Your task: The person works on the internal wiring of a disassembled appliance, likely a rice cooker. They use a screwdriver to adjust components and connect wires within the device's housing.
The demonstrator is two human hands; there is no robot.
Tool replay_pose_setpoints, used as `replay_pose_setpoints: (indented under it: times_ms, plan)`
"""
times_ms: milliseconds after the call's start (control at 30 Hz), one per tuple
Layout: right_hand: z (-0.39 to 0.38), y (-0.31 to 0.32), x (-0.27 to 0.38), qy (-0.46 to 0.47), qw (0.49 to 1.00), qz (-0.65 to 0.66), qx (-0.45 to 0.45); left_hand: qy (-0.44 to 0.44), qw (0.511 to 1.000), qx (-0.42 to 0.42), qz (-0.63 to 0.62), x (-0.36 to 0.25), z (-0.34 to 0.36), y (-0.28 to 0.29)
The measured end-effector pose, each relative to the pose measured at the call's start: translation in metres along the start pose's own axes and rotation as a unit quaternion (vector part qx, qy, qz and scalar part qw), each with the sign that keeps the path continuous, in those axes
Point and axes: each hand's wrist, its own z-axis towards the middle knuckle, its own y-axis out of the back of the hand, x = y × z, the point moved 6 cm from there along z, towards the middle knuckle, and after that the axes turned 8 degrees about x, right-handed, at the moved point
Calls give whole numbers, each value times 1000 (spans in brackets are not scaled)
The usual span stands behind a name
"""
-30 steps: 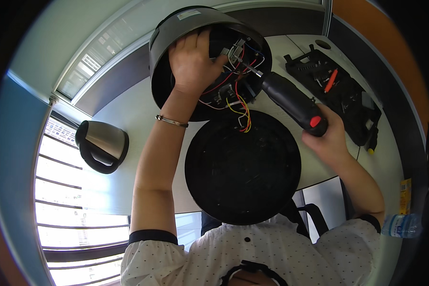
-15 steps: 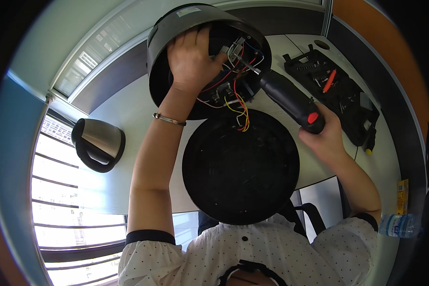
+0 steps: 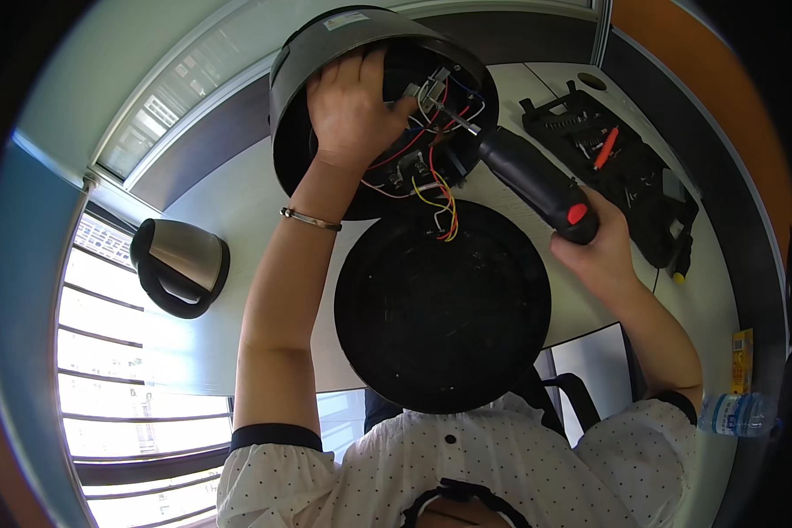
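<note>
A deep round grey appliance housing lies tipped on its side, its open inside facing me and full of coloured wires. Inside it, my left hand rests with fingers stretched along the inner wall; its thumb reaches to a small metal bracket. The fingertips are partly hidden. My right hand grips the end of a black cordless screwdriver with a red button. Its bit points up-left into the housing, at the wiring near the bracket. Yellow, red and white wires run from the housing to a round black base cover.
An open black tool case with bits and a red-handled tool lies at the right. A steel kettle stands at the left by the window. A water bottle and yellow box are at the lower right.
The whole view has shifted very slightly to the left. Both hands, the screwdriver and the housing keep their places relative to each other.
</note>
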Motion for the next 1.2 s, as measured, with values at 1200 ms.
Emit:
replay_pose_setpoints:
  times_ms: [1200]
  plan:
    - [2, -3, 3, 20, 999, -7, -36, 2, 1000, 5, 1, 0, 0, -2]
